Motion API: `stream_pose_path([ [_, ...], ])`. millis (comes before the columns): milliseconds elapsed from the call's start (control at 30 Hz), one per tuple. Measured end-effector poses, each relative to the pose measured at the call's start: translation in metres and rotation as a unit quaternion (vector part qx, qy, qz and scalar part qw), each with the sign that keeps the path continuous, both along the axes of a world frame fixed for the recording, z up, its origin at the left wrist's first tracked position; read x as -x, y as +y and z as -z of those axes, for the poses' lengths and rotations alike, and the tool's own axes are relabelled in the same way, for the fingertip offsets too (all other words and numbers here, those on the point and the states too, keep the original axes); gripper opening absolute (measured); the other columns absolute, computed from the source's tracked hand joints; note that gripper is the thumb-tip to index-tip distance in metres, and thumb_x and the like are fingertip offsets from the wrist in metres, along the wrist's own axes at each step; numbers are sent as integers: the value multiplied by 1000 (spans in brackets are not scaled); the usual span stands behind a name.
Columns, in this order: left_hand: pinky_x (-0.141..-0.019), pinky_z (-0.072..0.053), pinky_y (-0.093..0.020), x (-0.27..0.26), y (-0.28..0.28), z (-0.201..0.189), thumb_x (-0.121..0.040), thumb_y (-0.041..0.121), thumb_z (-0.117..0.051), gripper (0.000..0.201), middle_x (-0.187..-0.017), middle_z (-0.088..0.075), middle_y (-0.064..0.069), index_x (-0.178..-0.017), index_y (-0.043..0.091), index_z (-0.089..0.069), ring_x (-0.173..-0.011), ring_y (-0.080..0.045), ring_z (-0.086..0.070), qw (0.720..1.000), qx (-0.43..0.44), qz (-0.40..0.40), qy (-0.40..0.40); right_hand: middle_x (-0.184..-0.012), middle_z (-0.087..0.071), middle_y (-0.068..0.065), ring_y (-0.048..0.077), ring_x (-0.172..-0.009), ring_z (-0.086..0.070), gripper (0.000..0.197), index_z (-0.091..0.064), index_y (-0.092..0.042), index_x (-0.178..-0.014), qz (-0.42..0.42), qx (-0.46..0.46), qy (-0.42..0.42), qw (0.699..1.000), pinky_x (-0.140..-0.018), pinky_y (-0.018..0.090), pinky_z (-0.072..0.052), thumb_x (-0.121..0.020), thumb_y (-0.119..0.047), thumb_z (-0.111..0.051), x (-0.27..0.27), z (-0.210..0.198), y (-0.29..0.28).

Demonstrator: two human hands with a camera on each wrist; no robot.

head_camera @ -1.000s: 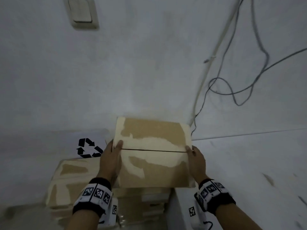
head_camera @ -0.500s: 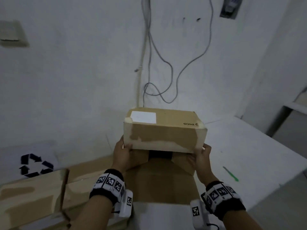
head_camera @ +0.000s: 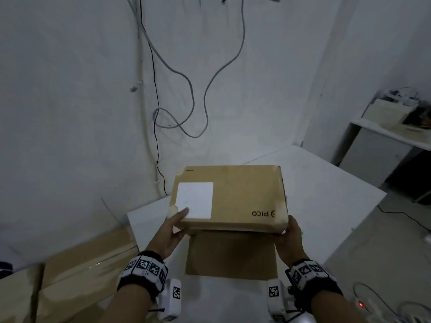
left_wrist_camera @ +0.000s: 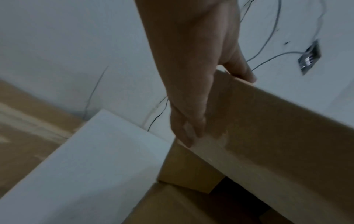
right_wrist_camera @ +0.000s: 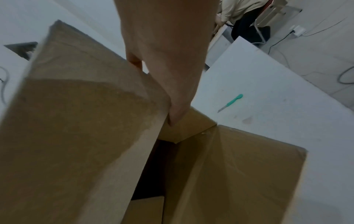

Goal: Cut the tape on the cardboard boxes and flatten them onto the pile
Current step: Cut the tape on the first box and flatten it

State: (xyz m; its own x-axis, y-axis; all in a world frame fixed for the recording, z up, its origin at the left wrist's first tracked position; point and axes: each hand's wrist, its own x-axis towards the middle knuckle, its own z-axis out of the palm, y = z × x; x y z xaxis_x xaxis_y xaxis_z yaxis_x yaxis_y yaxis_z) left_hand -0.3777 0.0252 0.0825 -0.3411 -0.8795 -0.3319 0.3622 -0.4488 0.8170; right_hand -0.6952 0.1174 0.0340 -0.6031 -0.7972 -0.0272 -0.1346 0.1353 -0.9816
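A brown cardboard box (head_camera: 233,197) with a white label and a PICO print is held over the white table (head_camera: 326,187). My left hand (head_camera: 173,227) grips its near left corner, thumb on the label. My right hand (head_camera: 291,231) grips its near right corner. One long flap (head_camera: 231,255) hangs open toward me. In the left wrist view the left hand (left_wrist_camera: 201,94) has its thumb on top of the box (left_wrist_camera: 277,124) and its fingers on the side. In the right wrist view the right hand (right_wrist_camera: 172,84) clasps the box (right_wrist_camera: 76,121) edge, and open flaps (right_wrist_camera: 239,166) show below.
Other cardboard boxes (head_camera: 70,276) lie stacked low at the left. A green-handled knife (right_wrist_camera: 230,102) lies on the table to the right. Cables (head_camera: 186,89) hang on the wall behind. A second desk (head_camera: 391,131) stands at the far right, and a seated person (right_wrist_camera: 247,13) is behind it.
Both hands have carried the box from the stack on the left over to the white table, tipping its labelled face upward. The lower flaps have fallen open.
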Motion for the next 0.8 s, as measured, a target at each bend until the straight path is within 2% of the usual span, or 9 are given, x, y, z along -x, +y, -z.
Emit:
stream_pose_path([
  [67,-97,-51,-35,-4,-3,20,-78,18,-75,63,-132,-60,-8,-134,11,-49,-121,-23,-56,999,5,11,36,-109,-62,12,35,-104,-62,27,-58,-9,-108,-4,-25,-51,998,-71,18,-55,-85,1,-68,4,7,-4],
  [133,-96,-50,-32,-8,-4,41,-86,5,-60,49,-130,-61,-11,-134,9,-47,-121,-25,-56,1000,13,17,17,-97,-57,12,32,-91,-61,11,-54,-8,-95,-15,-24,-129,991,-61,30,-55,-91,-15,-60,4,14,-5],
  [233,-92,-53,-32,-10,-4,71,-88,-4,-60,41,-121,-64,-12,-125,13,-54,-114,-28,-60,990,69,8,-119,-80,-45,8,23,-71,-50,30,-38,-14,-73,9,-36,-222,974,-61,32,-43,-79,-32,-62,10,29,-7],
  [367,-75,-49,-30,7,6,107,-88,-6,-59,43,-97,-57,-12,-93,36,-66,-95,-21,-61,954,68,-48,-288,-93,-55,10,24,-84,-53,20,-57,-8,-94,27,-80,-266,960,-67,35,-44,-102,-17,-40,20,59,-8],
  [433,-75,-41,-36,16,12,117,-82,10,-60,9,-95,-48,-9,-88,15,-55,-92,-27,-52,962,-5,-50,-269,-97,-62,7,25,-90,-57,23,-61,-9,-95,22,-128,-267,955,-67,34,-46,-102,-21,-42,32,69,-11],
  [500,-81,-38,-40,20,16,124,-89,10,-49,9,-98,-46,-6,-90,2,-53,-89,-26,-49,969,-86,-126,-197,-98,-65,8,27,-90,-60,21,-61,-7,-93,18,-168,-240,956,-68,35,-48,-102,-19,-45,51,79,-17],
  [600,-78,-40,-39,36,22,107,-98,9,-34,27,-85,-48,-8,-77,16,-50,-80,-23,-48,945,-92,-291,-114,-102,-68,17,28,-87,-63,10,-59,-2,-95,36,-187,-124,974,-75,37,-52,-96,-11,-54,95,97,-35],
  [700,-105,-37,-43,67,14,87,-102,34,-42,33,-129,-53,-6,-127,17,-54,-119,-23,-47,903,-19,-366,-225,-107,-65,19,30,-93,-58,11,-63,-4,-101,39,-219,32,974,-81,34,-46,-92,-10,-61,140,110,-55],
  [800,-113,-26,-46,102,1,74,-94,36,-58,60,-149,-34,-18,-143,7,-38,-137,-33,-30,803,-9,-399,-443,-122,-57,24,39,-110,-55,35,-62,-5,-123,-23,-260,159,952,-93,44,-46,-89,-10,-65,181,124,-73],
])
